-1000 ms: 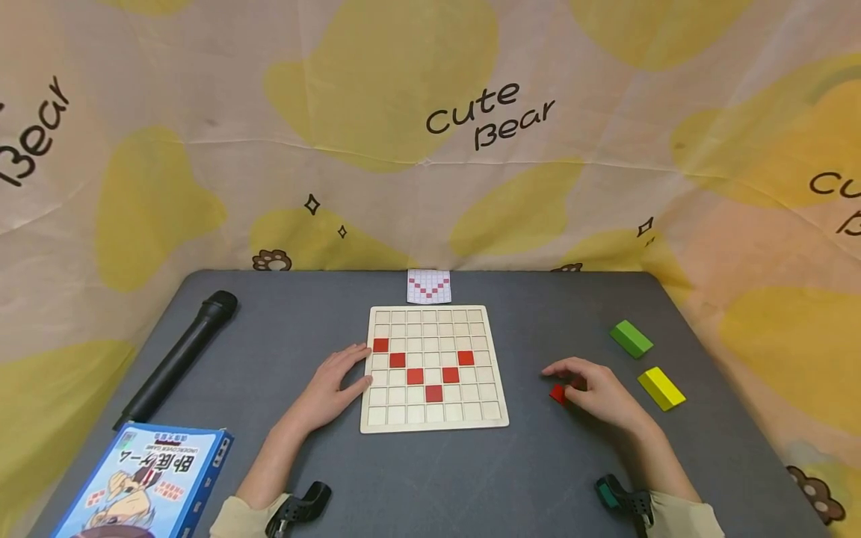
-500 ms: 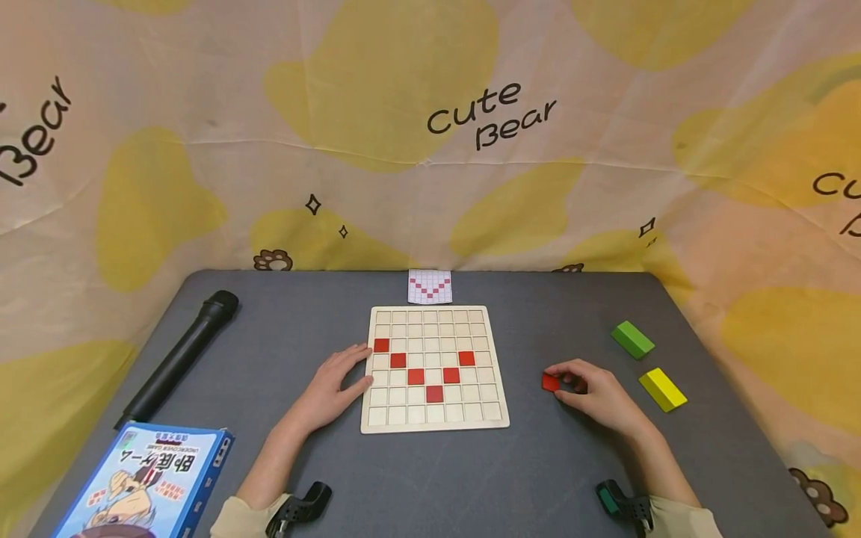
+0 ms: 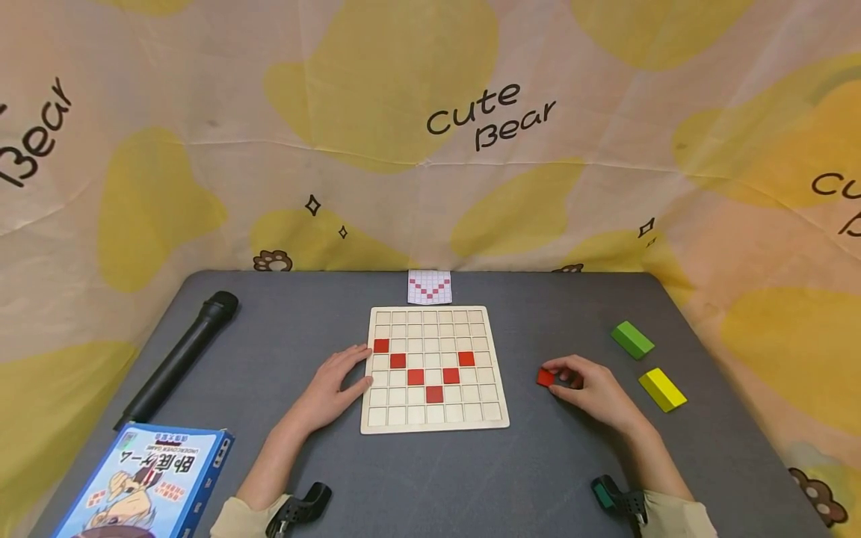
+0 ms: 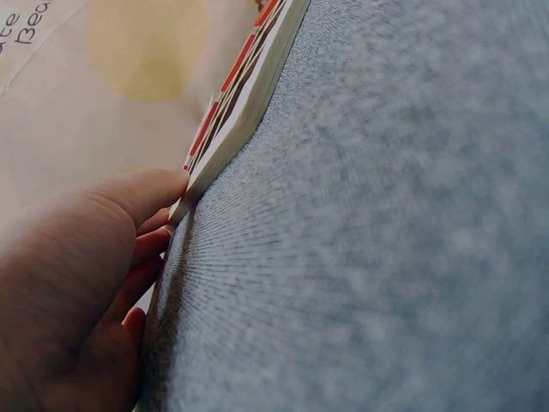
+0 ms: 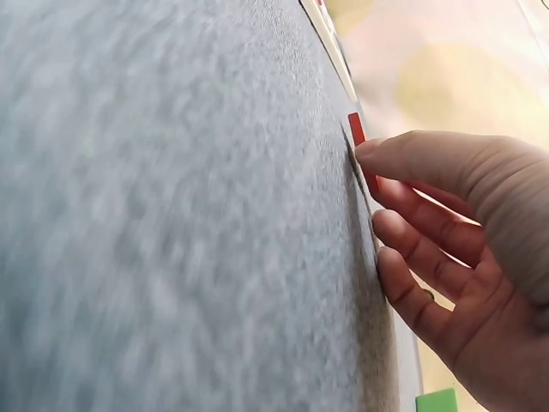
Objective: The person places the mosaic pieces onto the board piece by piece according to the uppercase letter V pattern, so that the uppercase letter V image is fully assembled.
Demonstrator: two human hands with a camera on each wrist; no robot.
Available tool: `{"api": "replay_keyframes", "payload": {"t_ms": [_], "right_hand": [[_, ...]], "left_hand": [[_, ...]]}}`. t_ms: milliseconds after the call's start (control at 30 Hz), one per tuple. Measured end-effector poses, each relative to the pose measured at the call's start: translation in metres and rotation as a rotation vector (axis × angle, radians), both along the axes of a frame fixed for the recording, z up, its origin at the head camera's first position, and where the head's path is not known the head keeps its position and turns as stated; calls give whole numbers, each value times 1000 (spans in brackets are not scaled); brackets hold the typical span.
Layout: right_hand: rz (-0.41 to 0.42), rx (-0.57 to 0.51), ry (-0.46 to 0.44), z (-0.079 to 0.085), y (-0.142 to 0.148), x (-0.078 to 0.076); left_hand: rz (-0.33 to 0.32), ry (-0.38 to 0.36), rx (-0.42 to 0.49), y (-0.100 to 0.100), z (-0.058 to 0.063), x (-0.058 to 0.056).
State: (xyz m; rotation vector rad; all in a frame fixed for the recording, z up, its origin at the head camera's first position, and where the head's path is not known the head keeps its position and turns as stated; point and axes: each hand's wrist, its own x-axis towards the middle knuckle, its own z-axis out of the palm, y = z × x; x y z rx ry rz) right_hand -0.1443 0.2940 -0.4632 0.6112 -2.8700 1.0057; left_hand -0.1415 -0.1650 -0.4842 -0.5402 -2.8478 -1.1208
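A cream grid board [image 3: 395, 416] lies mid-table, with several red square tiles set in its cells in a V-like pattern. My left hand [image 3: 328, 387] rests beside it, thumb and fingertips touching its left edge; in the left wrist view the thumb [image 4: 150, 190] meets the board's side. To the right of the board, my right hand [image 3: 595, 390] pinches a red tile [image 3: 545, 377] between thumb and finger. The right wrist view has this tile [image 5: 356, 126] tilted close above the grey surface, partly covered by the thumb.
A small pattern card [image 3: 429, 287] stands behind the board. Green [image 3: 632, 340] and yellow [image 3: 662, 389] blocks lie beyond my right hand. At the left are a black microphone [image 3: 178, 359] and a blue game box [image 3: 144, 482]. A printed cloth hangs behind the table.
The red tile, earlier mostly hidden under my right hand, has come into view at the fingertips and moved slightly left and away from me. My left hand keeps its place.
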Motion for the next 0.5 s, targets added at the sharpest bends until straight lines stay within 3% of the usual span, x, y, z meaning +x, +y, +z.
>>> {"api": "replay_keyframes", "payload": {"t_ms": [500], "right_hand": [[31,-55,-25,0,-31,-23]], "left_hand": [[1,-2,1,0,-1,0]]}}
